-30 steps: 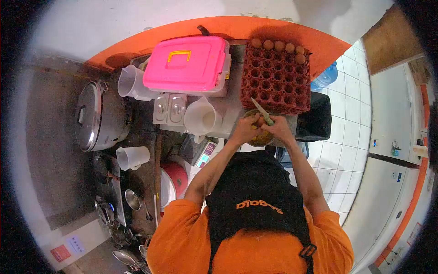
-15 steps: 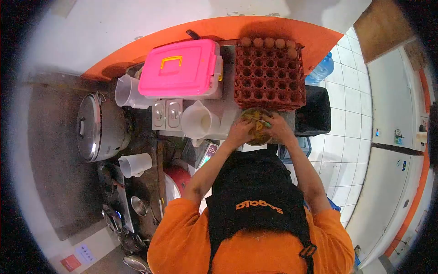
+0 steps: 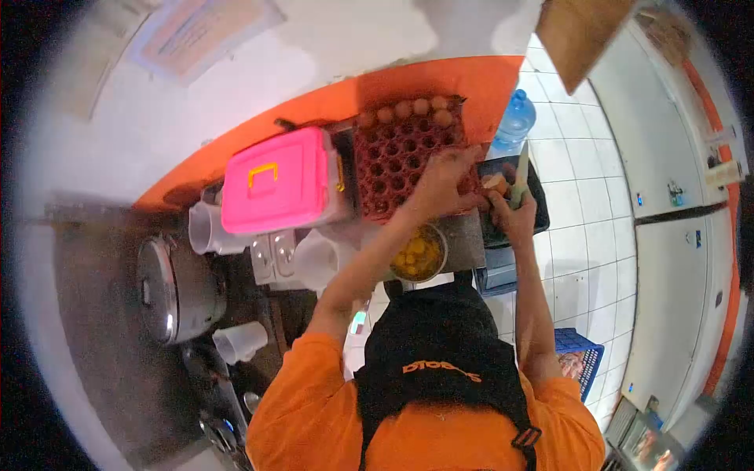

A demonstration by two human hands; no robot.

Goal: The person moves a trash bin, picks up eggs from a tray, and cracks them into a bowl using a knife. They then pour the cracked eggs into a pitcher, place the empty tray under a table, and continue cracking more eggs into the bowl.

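My right hand (image 3: 518, 218) is closed around a knife (image 3: 519, 188) with a pale green handle, its blade pointing up and away. A broken brown eggshell (image 3: 495, 184) shows at the same hand's fingers, over the black bin (image 3: 537, 185). Smeared by motion, my left hand (image 3: 449, 182) reaches across the right side of the red egg tray (image 3: 385, 169), thumb and fingers apart, nothing visible in them. Below my left forearm, a round metal bowl (image 3: 444, 255) holds cracked eggs with yellow yolks (image 3: 416, 253). A few whole brown eggs (image 3: 404, 109) sit along the tray's far row.
Left of the tray stands a clear box with a pink lid (image 3: 294, 169). White plastic jugs (image 3: 314, 259) and lidded steel containers (image 3: 271, 255) are nearby. A large pot (image 3: 161, 290) is at far left. A blue water bottle (image 3: 514, 122) and blue crate (image 3: 585, 357) stand on the right.
Both hands have left the bowl and moved right, toward the black bin. The eggshell now shows at my right hand, and the yolks are uncovered. The view has shifted.
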